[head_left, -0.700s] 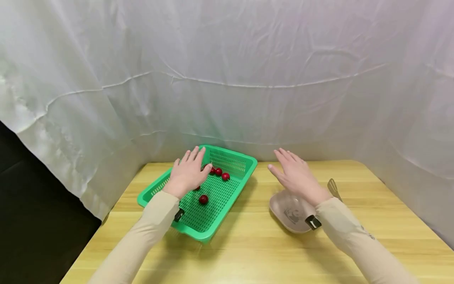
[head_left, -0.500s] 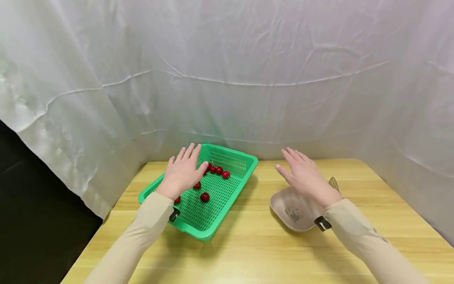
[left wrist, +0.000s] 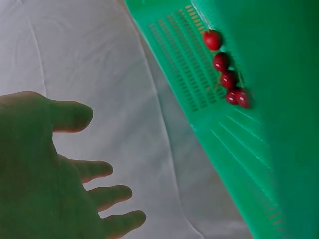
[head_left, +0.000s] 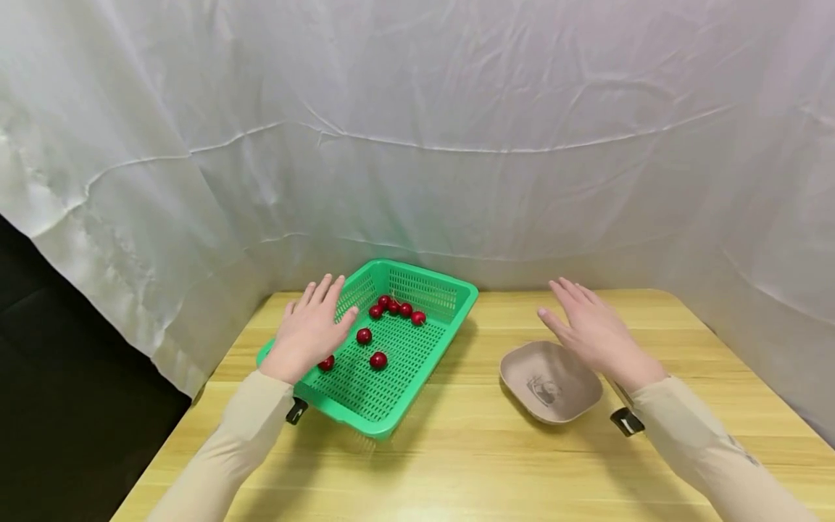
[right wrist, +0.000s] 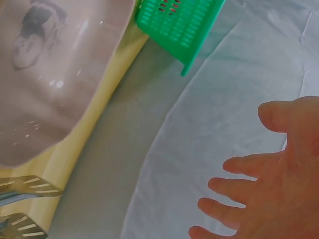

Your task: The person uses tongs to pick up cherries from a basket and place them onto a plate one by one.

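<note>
My left hand [head_left: 309, 333] hovers over the left side of a green plastic basket [head_left: 432, 362], fingers spread and holding nothing. Several red cherries [head_left: 378, 360] lie in that basket, most grouped toward its far end; the hand and wrist cover part of its left rim. In the left wrist view the thumb and fingers are stretched out, apart from the cherries [left wrist: 222, 61]. On the other side, my right hand [head_left: 596, 333] is raised beside and partly above a pinkish bowl [head_left: 577, 391] with a panda print. Its fingers are extended, with nothing in them.
Metal tongs with slotted heads [right wrist: 37, 185] lie to the right of the bowl, mostly hidden behind the right hand in the head view. White cloth [head_left: 417, 203] hangs behind the wooden table [head_left: 457, 471] and at both sides.
Both hands have moved apart: the left one leftward, uncovering more cherries, the right one rightward, uncovering more of the bowl. The basket, cherries and bowl stay in place.
</note>
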Available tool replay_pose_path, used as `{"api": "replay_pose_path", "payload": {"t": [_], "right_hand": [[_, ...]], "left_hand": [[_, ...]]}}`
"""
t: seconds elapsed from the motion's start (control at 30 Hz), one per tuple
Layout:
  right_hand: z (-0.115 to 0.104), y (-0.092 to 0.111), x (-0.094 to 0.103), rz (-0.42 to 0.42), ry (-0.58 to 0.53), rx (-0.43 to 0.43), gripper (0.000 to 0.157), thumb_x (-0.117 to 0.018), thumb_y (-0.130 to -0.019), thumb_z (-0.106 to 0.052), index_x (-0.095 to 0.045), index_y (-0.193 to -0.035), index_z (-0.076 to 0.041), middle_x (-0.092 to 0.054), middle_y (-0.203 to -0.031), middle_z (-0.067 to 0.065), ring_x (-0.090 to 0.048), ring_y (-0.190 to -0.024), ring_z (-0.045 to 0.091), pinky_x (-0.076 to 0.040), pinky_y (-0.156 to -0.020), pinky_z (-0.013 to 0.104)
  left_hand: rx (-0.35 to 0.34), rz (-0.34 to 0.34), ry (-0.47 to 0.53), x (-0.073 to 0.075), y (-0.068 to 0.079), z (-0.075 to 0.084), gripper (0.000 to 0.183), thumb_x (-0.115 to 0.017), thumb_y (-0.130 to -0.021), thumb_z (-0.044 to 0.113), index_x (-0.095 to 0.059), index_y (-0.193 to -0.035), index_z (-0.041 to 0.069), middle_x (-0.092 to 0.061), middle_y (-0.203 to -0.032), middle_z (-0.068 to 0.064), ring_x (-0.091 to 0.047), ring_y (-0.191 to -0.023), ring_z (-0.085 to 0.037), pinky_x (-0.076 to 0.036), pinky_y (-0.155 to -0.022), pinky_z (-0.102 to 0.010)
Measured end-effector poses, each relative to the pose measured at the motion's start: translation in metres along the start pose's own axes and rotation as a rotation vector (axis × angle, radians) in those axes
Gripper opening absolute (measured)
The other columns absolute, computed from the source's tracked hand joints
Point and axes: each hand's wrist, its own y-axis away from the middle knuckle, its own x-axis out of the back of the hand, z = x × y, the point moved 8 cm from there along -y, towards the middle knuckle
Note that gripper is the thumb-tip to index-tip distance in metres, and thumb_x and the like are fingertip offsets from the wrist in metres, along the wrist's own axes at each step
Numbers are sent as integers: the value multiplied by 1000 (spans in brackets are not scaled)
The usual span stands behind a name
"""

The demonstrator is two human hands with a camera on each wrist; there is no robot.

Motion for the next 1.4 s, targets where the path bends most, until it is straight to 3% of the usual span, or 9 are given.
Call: {"api": "replay_pose_path", "payload": {"t": [0.5,0.77,1.13,1.4], "right_hand": [[34,21,-10,-7,-16,-14,70,-48,-103,-37,-25,-150,10,-22,-152,36,-22,-137,55,-15,-110,67],[71,37,-30,-114,1,-95,74,-46,-103,-42,-27,-147,14,-21,-149,41,-23,-132,61,-19,-105,72],[106,55,-49,-212,7,-176,83,-58,-97,-43,-26,-146,16,-25,-145,43,-29,-125,65,-26,-98,76],[116,63,-54,-220,44,-185,85,-65,-92,-36,-25,-147,14,-28,-140,46,-38,-117,67,-34,-92,75]], "left_hand": [[75,11,14,-9,14,-63,69,-37,-104,44,-18,-157,6,-13,-161,-24,-12,-144,-48,-12,-108,-72],[47,-12,76,-24,22,-88,65,-41,-104,36,-20,-157,5,-15,-160,-25,-12,-144,-48,-11,-108,-73],[-3,0,168,-32,23,-102,64,-41,-94,5,-26,-156,8,-21,-161,-18,-23,-143,-44,-19,-109,-68],[-15,13,200,-33,20,-102,67,-42,-90,2,-29,-155,8,-23,-160,-17,-24,-143,-43,-20,-112,-64]]}}
